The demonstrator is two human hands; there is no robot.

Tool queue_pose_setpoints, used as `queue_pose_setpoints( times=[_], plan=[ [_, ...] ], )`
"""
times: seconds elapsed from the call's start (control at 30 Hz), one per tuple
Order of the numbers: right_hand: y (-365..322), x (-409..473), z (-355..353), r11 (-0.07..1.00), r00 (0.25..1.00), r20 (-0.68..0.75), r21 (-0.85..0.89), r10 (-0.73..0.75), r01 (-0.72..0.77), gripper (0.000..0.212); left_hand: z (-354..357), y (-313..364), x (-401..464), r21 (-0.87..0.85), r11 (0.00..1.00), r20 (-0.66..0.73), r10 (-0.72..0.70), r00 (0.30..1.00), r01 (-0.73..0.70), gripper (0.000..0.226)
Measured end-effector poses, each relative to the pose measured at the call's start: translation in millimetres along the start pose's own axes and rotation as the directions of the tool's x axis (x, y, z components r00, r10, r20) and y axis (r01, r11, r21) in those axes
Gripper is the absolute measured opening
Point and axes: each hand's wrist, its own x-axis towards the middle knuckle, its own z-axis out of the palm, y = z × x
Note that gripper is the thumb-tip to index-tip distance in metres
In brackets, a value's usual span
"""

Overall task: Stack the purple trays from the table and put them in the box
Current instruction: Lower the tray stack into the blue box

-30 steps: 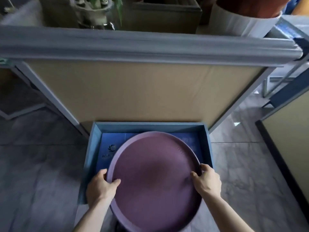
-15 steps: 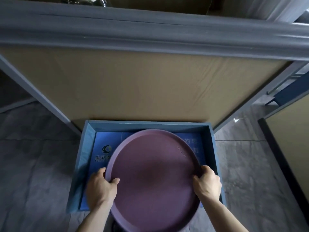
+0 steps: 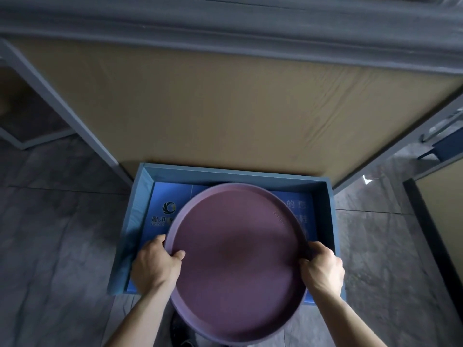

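The left hand (image 3: 154,265) is clamped on the rim of a round purple tray (image 3: 238,259) at about 9 o'clock, thumb hooked over the lip onto the inner face and the other fingers hidden under the edge. The right hand (image 3: 322,269) grips the opposite rim at about 3 o'clock, thumb lying along the inside of the lip, the rest wrapped below. Both forearms come up from the bottom of the view, bare.

The tray is held above a blue box (image 3: 140,221) that sits open-topped on the grey tiled floor (image 3: 50,234). Its far edge, toward 12 o'clock, reaches over the box interior close to the back wall, while its near edge at 6 o'clock hangs past the box's front wall, over the floor. It looks slightly tilted, near side closer to the camera. Whether more than 1 tray is in the grip I cannot tell; only 1 top surface shows, plain apart from faint embossed marks near the rim at 2 o'clock.

Inside the box, the bottom is a brighter blue printed sheet (image 3: 167,209) with a round logo and white characters, showing at the tray's 10 o'clock and again at its 2 o'clock.

Behind the box, at 12 o'clock, stands a tan partition panel (image 3: 225,108) framed in grey, with a thick grey rail (image 3: 225,28) across its top.
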Motion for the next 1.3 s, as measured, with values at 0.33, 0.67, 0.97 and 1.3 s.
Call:
queue_pose_setpoints(
  times=[0.33,0.67,0.97,1.3],
  plan=[
    [-2.9,-1.7,-1.6,0.999,1.0,-0.023,-0.04,-0.013,0.012,0.045,1.4,3.4,-1.4,-0.009,1.0,-0.023,0.02,1.0,-0.02,0.045],
    [-1.4,0.5,1.6,1.0,0.999,-0.04,-0.021,0.006,-0.007,0.043,-2.8,0.1,5.6,0.022,0.997,-0.005,0.07,0.998,-0.069,0.042],
    [4.3,4.6,5.0,0.999,0.998,-0.06,-0.047,-0.009,0.006,0.042,-1.2,-1.4,-2.8,0.036,0.993,-0.037,0.113,0.993,-0.111,0.049],
    [24.0,-24.1,31.4,0.738,0.809,0.144,-0.343,-0.57,0.581,0.103,11.5,-3.0,-34.6,0.134,0.837,0.034,0.531,0.847,-0.531,0.093]
  ],
)
